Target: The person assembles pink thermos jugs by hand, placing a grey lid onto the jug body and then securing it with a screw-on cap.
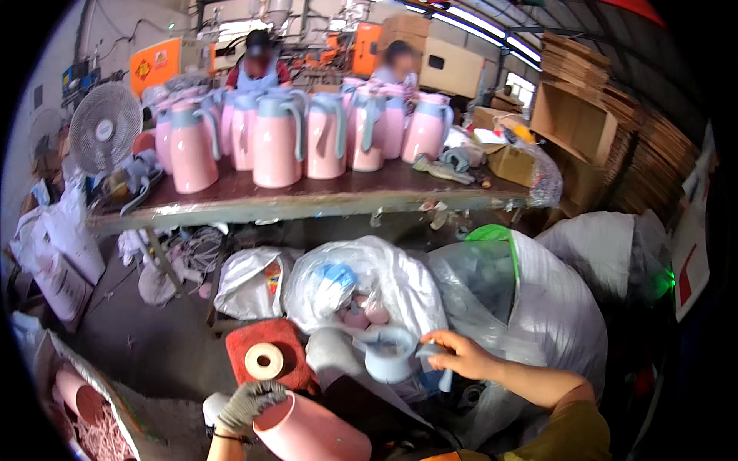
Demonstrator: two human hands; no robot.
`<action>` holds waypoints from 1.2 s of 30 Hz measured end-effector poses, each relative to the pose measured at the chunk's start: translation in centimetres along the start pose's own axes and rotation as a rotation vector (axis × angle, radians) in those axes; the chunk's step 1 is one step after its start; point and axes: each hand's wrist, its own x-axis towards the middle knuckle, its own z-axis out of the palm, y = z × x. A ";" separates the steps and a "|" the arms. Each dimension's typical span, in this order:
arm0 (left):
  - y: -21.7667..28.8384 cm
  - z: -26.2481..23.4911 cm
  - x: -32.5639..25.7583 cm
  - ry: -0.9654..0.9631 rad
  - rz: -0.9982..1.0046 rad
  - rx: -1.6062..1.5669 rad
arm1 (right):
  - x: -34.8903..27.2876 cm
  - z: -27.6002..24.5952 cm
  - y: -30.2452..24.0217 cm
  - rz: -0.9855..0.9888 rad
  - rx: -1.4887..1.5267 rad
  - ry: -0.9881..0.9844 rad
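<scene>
A pale blue jug top (390,355) with a spout and handle sits low in the middle of the view, held by its handle end in the right hand (455,353), whose bare fingers are curled closed around it. Just below and to the left lies a pink jug body (307,430), open end tilted up, with the left hand (250,402) (in a grey knit glove) closed over its rim. Behind the blue top stands an open clear plastic bag (369,280) holding more blue and pink parts, and beside it on the right a larger clear bag (530,307) with a green rim, then a white sack (607,253). Left of the jug body a roll of tape (264,360) rests on a red stool (280,342). A basket (84,407) with further pink bodies shows in the lower left corner. Farther off, a long dark surface (307,196) carries a row of finished pink jugs (277,142) with blue lids and handles. A white fan (105,127) stands at its left end, cardboard boxes (573,115) are stacked at the right, and two people (257,61) work on the far side.
</scene>
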 end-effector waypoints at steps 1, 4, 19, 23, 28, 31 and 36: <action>0.1 0.0 0.0 0.070 -0.113 -0.047 | 1.2 0.7 -0.4 0.036 0.076 0.045; -0.5 0.5 -0.5 -0.015 0.068 0.457 | 5.6 4.3 -1.2 -0.269 0.098 0.132; -5.6 4.5 -3.1 0.207 0.042 -0.764 | 14.3 16.0 -2.9 0.238 0.515 -0.576; -7.0 5.7 -2.5 0.396 0.086 -1.243 | 14.9 17.6 -3.1 0.200 0.455 -0.669; -8.5 5.5 -1.9 0.454 0.121 -1.236 | 16.3 18.8 -3.2 0.212 0.270 -0.645; -8.8 5.4 -1.6 0.419 0.148 -1.235 | 16.8 19.0 -3.0 0.228 0.267 -0.615; -8.9 5.4 -1.4 0.459 0.119 -1.237 | 17.2 19.3 -2.3 0.219 0.256 -0.632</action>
